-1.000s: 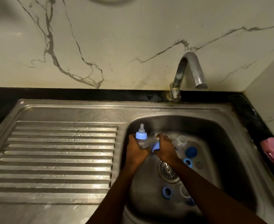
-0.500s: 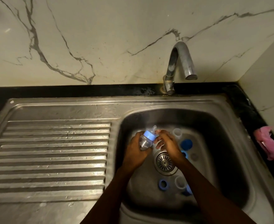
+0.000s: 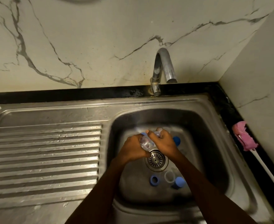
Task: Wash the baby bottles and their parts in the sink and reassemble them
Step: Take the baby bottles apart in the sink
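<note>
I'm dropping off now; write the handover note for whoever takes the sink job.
Left hand grips the clear bottle over the drain. Right hand grips its top end.
Loose in the sink: blue ring, clear part and blue cap at the near side; another blue piece beside the right hand.
Tap shows no water running.
Nothing finished is in view. Left: wash the loose parts, reassemble.

Left hand [image 3: 133,148] and right hand [image 3: 163,143] hide most of the blurred bottle [image 3: 144,143].
</note>
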